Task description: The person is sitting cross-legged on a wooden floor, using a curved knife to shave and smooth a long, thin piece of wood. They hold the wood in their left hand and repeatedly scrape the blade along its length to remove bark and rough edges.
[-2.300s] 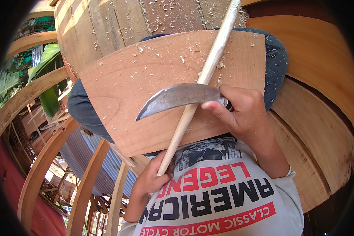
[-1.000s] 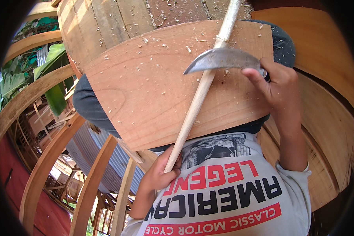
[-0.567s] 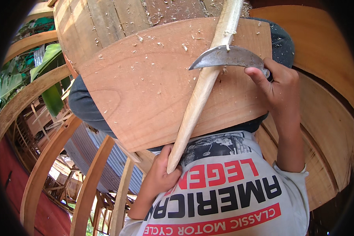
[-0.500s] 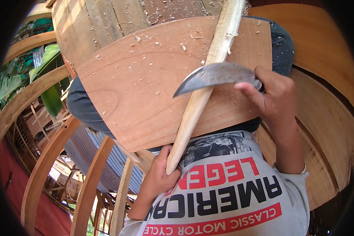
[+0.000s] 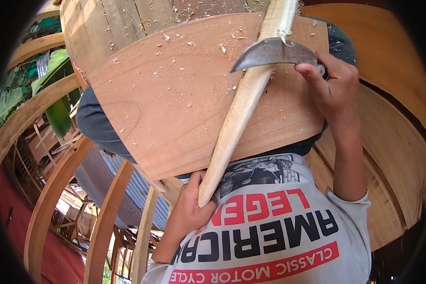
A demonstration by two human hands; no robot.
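A long pale wooden stick (image 5: 239,113) slants across a board on my lap, from near my belly up to the far edge. My left hand (image 5: 194,201) is wrapped round its near end, close to my shirt. In my right hand (image 5: 333,83) is a knife with a broad curved blade (image 5: 272,52); its handle is mostly hidden by my fingers. The blade lies across the upper part of the stick, its tip pointing left. A thin curled shaving (image 5: 287,42) stands at the blade's far edge.
The flat brown board (image 5: 175,94) spans my thighs, sprinkled with wood shavings. Beyond it is a plank floor (image 5: 123,19) with more shavings. Curved wooden rails (image 5: 106,213) stand at the left, with corrugated metal sheet (image 5: 128,189) behind. Wide wooden panels (image 5: 383,146) rise at the right.
My right hand and the knife have moved away from me along the stick, and a shaving has curled up at the blade. My left hand keeps its hold on the near end.
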